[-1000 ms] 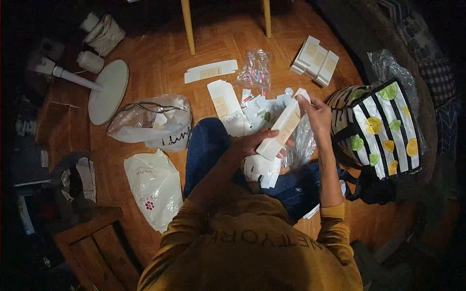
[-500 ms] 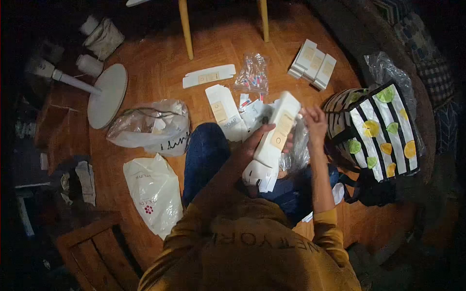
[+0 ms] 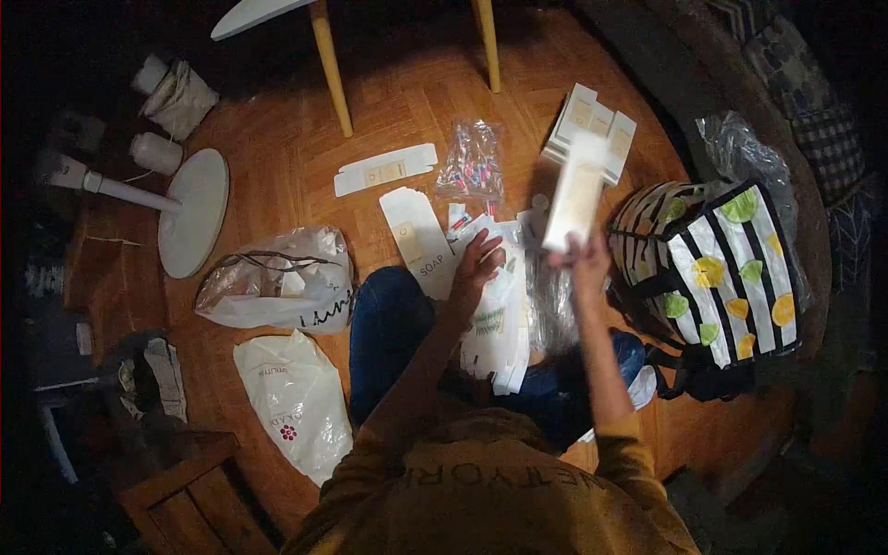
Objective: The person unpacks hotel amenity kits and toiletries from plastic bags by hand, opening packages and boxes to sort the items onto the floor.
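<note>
A long white box (image 3: 575,199), smeared by motion, is in my right hand (image 3: 588,264), which grips its near end. Its far end overlaps the white boxes (image 3: 598,120) grouped on the floor; whether they touch I cannot tell. My left hand (image 3: 475,270) hovers empty, fingers apart, above white printed cartons (image 3: 497,338) around my lap. Beside that hand, a flattened white carton marked SOAP (image 3: 413,231) lies on the floor. Past it sits a clear bag (image 3: 470,159) of small red and blue items. Clear plastic (image 3: 552,301) lies between my arms.
A striped bag with citrus prints (image 3: 721,273) stands at the right. To the left are a clear plastic bag (image 3: 277,282) and a cream plastic bag (image 3: 294,398). Another flat carton (image 3: 386,170) lies farther out. Yellow furniture legs (image 3: 333,74) rise at the back.
The white box has moved from between both hands, up and right, into my right hand alone. My left hand has let go of it. The whole view has shifted slightly.
</note>
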Demonstrator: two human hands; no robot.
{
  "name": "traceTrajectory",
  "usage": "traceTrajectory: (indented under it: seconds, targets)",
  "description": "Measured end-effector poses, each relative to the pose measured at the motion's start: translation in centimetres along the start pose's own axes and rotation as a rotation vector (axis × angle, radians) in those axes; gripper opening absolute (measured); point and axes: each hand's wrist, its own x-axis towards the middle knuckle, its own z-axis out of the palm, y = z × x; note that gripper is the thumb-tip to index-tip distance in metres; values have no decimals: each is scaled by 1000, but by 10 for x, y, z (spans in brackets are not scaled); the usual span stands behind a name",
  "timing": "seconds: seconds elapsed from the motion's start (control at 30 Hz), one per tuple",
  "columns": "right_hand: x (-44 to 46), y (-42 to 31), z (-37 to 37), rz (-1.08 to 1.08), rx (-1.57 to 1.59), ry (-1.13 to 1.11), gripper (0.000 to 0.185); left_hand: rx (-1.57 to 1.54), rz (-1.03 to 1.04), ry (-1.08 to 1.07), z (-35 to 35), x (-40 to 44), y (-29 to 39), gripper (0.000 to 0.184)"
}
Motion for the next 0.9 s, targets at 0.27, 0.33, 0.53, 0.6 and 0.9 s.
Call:
traceTrajectory:
  seconds: [0.27,0.33,0.53,0.6,0.9]
  targets:
    - [73,-45,11,47,88,-37,37,112,-108,36,-42,-7,19,57]
    - [50,-43,18,192,-48,-204,36,175,17,140,-34,0,27,62]
    - [6,-75,14,241,-271,-663,31,1490,768,-19,-1,10,81,76]
    - [-2,-94,11,233,-271,-795,31,1393,403,-506,0,9,78,74]
    - [-62,-52,29,-19,-118,-764,101,-432,-139,79,20,2,49,51]
